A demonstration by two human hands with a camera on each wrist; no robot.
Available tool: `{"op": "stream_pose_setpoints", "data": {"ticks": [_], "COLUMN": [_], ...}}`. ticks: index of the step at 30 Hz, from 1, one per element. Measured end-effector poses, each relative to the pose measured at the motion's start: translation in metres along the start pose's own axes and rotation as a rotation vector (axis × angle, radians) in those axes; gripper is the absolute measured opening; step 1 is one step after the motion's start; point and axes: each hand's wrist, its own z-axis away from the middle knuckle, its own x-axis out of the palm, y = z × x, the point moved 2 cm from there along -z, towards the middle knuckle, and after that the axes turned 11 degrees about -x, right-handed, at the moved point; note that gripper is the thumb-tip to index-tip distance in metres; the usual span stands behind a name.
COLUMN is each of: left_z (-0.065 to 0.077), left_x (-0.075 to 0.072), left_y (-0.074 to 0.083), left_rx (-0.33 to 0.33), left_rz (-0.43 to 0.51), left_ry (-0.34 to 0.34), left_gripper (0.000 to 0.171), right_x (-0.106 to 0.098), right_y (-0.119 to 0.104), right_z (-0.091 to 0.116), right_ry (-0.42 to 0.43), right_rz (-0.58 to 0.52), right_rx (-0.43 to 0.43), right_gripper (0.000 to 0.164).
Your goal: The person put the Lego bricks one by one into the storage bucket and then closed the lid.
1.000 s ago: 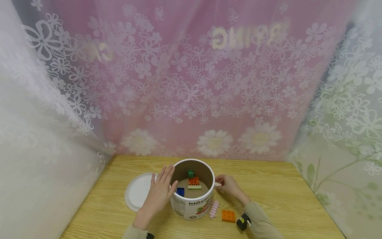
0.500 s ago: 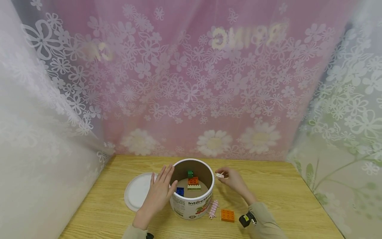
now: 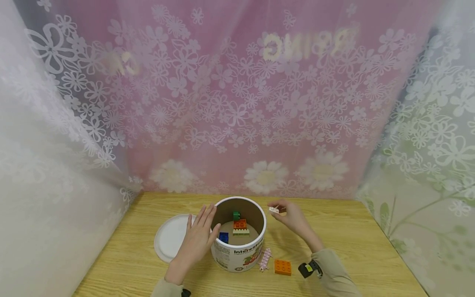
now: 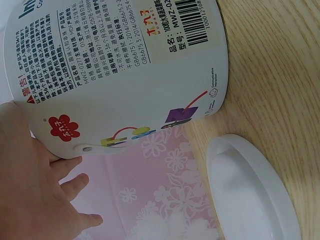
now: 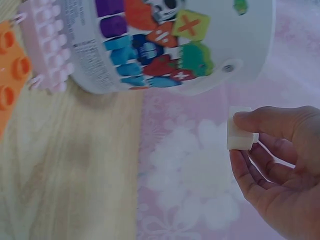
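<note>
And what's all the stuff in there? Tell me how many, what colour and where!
White block: one, white, in the right hand
Tub: one, white with coloured pictures, on the table
Blue block, green block, red-orange block, pale block: one each, inside the tub
Pink piece: one, pink, table, by the tub
Orange block: one, orange, right of the pink piece
Lid: one, white, table, left of the tub
Table: one, wood-coloured, underneath
Cloth: pink behind, paler at the sides; pieces uncountable
Wrist gadgets: two, black, on the wrists
Sleeves: two, beige, bottom edge
Left hand: one, bare, at the tub
Right hand: one, bare, right of the tub
</note>
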Motion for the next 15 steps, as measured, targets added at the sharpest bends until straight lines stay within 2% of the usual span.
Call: {"op": "stream_pose_setpoints", "data": {"ticks": [4,15], "left_z": [0.0,0.0], "left_x": [0.0,0.0], "left_y": [0.0,0.001], "left_rx": [0.005,0.02], "left_rz": [0.009,-0.008], "left_ry": [0.01,0.033], "left_gripper": [0.063,0.062], "right_x": [-0.006,-0.017], "right_y": [-0.008,-0.027], "right_z": [-0.004,-0.015], "right_ry": [0.01,0.064], "right_rz": [-0.017,-0.023], "right_rx": [-0.004,-0.128], "right_gripper": [0.024,0.025]}}
